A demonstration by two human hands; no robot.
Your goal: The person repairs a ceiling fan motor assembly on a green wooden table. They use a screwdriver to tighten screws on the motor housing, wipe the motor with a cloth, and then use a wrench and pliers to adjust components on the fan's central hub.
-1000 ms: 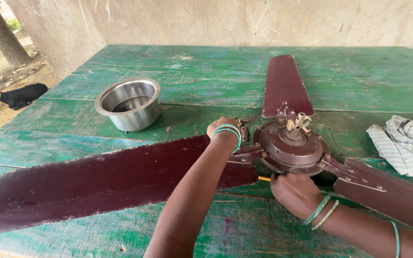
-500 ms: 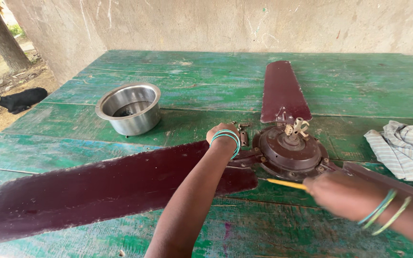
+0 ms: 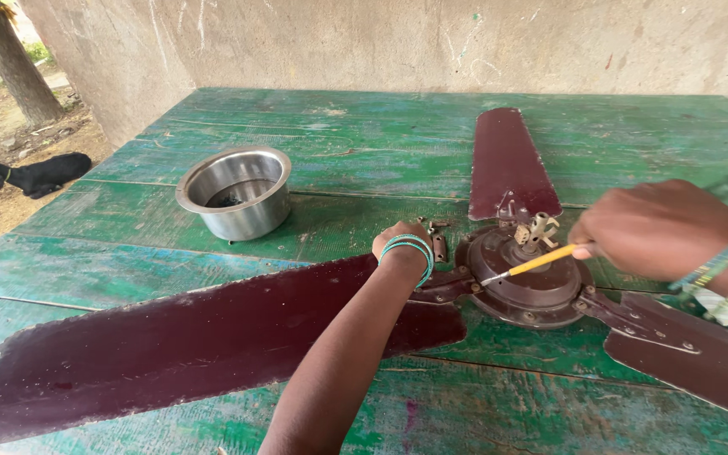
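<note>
Green painted boards make a worn table (image 3: 313, 126) next to a rough grey wall (image 3: 465, 42). On the table lies a dark red ceiling fan (image 3: 528, 278) with three long blades. The left hand (image 3: 406, 244) rests by the fan's middle, where a blade joins it — its fingers are hidden, so I cannot tell if they are open or closed. The right hand (image 3: 655, 227) is closed around a thin yellow screwdriver (image 3: 537, 263), and the tip touches the round motor part. A shiny steel bowl (image 3: 235, 192) sits well apart, to the left. A black animal (image 3: 31, 175) lies on the dirt outside.
</note>
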